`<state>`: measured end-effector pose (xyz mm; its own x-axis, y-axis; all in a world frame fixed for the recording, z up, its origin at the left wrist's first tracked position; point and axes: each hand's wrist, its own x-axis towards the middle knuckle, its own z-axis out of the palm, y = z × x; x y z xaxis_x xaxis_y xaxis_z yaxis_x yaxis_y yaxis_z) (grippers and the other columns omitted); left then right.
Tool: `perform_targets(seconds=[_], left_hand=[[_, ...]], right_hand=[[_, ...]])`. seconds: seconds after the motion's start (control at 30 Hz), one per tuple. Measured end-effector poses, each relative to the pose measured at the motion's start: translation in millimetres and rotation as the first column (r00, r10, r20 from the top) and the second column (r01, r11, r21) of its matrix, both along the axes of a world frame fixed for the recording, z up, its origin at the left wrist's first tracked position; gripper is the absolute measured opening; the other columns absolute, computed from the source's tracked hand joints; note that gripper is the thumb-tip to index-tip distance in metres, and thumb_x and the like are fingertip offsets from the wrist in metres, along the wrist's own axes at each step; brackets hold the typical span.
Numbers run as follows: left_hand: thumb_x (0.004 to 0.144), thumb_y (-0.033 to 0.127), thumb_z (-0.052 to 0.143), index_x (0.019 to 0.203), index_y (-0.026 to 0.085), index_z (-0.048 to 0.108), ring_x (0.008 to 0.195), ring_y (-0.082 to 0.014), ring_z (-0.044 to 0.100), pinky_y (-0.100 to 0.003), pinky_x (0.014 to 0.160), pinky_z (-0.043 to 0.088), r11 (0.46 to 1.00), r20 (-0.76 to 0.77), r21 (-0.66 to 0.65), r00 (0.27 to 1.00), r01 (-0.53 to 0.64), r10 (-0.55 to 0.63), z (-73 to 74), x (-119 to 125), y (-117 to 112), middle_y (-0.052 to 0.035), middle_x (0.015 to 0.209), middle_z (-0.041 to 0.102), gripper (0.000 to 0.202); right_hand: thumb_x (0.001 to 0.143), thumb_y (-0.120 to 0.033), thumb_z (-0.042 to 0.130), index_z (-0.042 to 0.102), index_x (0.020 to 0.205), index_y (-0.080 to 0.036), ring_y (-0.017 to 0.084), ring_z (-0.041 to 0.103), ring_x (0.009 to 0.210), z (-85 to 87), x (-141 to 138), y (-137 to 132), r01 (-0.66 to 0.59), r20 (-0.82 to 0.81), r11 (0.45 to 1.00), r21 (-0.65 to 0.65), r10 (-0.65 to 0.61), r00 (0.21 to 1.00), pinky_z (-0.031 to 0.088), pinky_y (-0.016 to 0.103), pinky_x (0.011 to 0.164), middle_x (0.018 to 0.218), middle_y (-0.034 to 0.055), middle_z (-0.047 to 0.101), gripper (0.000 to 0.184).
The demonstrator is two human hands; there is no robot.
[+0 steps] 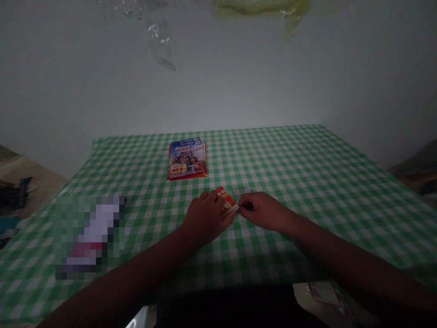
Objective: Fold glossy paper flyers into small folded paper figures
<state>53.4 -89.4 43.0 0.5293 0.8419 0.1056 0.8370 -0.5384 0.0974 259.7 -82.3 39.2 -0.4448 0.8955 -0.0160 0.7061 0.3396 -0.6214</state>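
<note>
Where the left hand (205,217) and the right hand (262,211) meet just below the centre of the frame, a small red paper slip (227,201) sits gripped between them. The hands are together, with the fingertips of both at the slip. It tilts up and to the left from the grip, showing yellow print on red and a pale edge at its lower right end. Its exact fold or shape is hard to tell in the dim light.

The surface (290,173) under the hands is covered by a green-and-white gingham tablecloth. Straight up the frame from the hands, well apart from them, lies a small stack of printed leaflets (187,159), with a blue-topped photo cover over a red sheet that shows at the edges. At the left of the surface, a pixelated object (89,237) is too blurred to name.

A white wall (218,82) rises behind the surface, and clear plastic film (159,41) hangs at the upper left of the frame, with a green-tinted piece (262,7) at the top edge. Dark items (13,193) lie on the floor at the far left. A printed paper (324,294) shows at the bottom right, below the surface edge.
</note>
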Motion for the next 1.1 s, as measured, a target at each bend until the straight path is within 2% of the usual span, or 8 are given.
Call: perform_targets(seconds=[0.2,0.47,0.63,0.97,1.1], left_hand=[[0.092,0.049,0.055,0.106,0.014,0.066,0.099,-0.0295,0.059,-0.045,0.085,0.053,1.000,-0.009,0.008,1.000,-0.018,0.018,-0.9,1,0,-0.0139,0.105,0.063,0.039],[0.091,0.051,0.056,0.104,0.014,0.067,0.096,-0.0294,0.060,-0.045,0.079,0.053,0.999,-0.043,0.030,0.999,-0.025,0.026,1.3,3,-2,-0.0144,0.110,0.063,0.040],[0.091,0.051,0.057,0.104,0.015,0.067,0.096,-0.0296,0.060,-0.045,0.080,0.052,0.999,-0.038,0.043,0.999,-0.013,0.015,1.4,4,-1,-0.0139,0.109,0.063,0.040],[0.091,0.050,0.056,0.104,0.013,0.066,0.096,-0.0299,0.060,-0.046,0.079,0.052,0.999,-0.051,0.023,0.998,-0.025,0.026,0.4,6,0,-0.0159,0.112,0.062,0.041],[0.091,0.051,0.056,0.105,0.015,0.066,0.097,-0.0295,0.059,-0.045,0.080,0.052,0.999,-0.042,0.014,0.999,-0.034,0.035,0.5,7,-1,-0.0148,0.113,0.062,0.040]], right_hand=[[0.082,-0.018,0.061,0.066,0.082,-0.019,0.015,0.058,0.067,-2.5,-2,0,0.038,-0.006,0.999,-0.008,-0.038,0.999,0.040,0.028,0.060,0.075,0.0015,0.067,0.005],[0.081,-0.012,0.059,0.061,0.080,-0.020,0.014,0.057,0.066,-1.1,-6,1,0.078,-0.118,0.997,-0.013,-0.079,0.990,0.040,0.027,0.061,0.075,-0.0001,0.064,0.009],[0.082,-0.017,0.061,0.061,0.079,-0.020,0.013,0.056,0.064,-1.4,-6,1,0.091,-0.152,0.995,-0.045,-0.096,0.984,0.038,0.027,0.059,0.072,-0.0008,0.063,0.004],[0.078,-0.011,0.057,0.060,0.074,-0.020,0.013,0.056,0.062,-12.6,-7,6,0.120,-0.246,0.993,-0.003,-0.117,0.962,0.037,0.026,0.058,0.068,-0.0025,0.062,0.011],[0.078,-0.011,0.056,0.060,0.073,-0.020,0.013,0.055,0.062,-14.6,-9,8,0.143,-0.232,0.989,0.035,-0.131,0.964,0.036,0.026,0.059,0.066,-0.0029,0.062,0.012]])
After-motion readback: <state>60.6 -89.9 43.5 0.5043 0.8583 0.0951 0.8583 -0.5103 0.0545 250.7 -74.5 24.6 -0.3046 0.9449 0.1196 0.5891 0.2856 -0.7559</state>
